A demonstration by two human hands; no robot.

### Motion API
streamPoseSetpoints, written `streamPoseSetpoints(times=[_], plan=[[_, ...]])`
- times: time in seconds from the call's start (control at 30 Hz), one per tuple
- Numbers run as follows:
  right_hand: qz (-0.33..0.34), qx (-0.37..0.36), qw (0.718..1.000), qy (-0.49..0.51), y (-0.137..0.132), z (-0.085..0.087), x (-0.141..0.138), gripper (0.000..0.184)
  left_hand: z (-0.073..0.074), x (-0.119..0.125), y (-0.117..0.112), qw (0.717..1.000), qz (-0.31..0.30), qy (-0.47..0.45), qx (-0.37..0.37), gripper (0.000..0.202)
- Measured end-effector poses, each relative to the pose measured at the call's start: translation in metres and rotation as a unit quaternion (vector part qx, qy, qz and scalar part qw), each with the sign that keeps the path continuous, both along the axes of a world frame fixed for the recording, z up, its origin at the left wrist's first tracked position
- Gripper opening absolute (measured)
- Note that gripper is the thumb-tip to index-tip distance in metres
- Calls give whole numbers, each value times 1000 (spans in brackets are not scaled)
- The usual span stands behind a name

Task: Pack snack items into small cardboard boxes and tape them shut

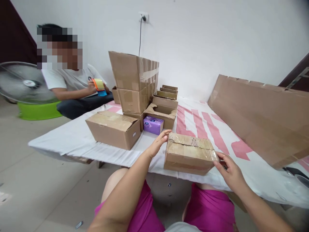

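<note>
A taped cardboard box lies near the front edge of the cloth-covered table, between my two hands. My left hand holds its upper left corner, with fingers stretched along the end. At the opposite end, my right hand grips the upper right corner, where clear tape wraps over the edge; thumb and fingers press there. Wrinkled tape runs along the closed top flaps. Just beyond my left hand sits a purple printed pack. To its left rests another closed cardboard box with a small label on its end.
Stacked cardboard boxes rise behind the purple pack, beside open boxes. A large cardboard sheet leans at right. Across the table's left side, a crouching person holds a tape dispenser. A fan stands behind them.
</note>
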State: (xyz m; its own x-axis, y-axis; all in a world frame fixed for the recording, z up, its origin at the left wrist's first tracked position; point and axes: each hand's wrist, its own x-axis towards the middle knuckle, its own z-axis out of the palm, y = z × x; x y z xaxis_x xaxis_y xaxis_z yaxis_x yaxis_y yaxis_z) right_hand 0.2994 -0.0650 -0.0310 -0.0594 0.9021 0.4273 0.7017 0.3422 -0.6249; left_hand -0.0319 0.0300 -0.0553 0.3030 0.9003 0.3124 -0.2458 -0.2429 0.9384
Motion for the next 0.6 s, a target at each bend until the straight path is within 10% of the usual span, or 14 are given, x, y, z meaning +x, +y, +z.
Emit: streamPoseSetpoints(times=[0.33,0.6], plan=[[120,99,988,13,-24,6,0,18,6,4,-3,1000,4,15,15,67],[180,147,969,-80,-26,10,7,28,19,-7,-12,979,-107,161,72,134]])
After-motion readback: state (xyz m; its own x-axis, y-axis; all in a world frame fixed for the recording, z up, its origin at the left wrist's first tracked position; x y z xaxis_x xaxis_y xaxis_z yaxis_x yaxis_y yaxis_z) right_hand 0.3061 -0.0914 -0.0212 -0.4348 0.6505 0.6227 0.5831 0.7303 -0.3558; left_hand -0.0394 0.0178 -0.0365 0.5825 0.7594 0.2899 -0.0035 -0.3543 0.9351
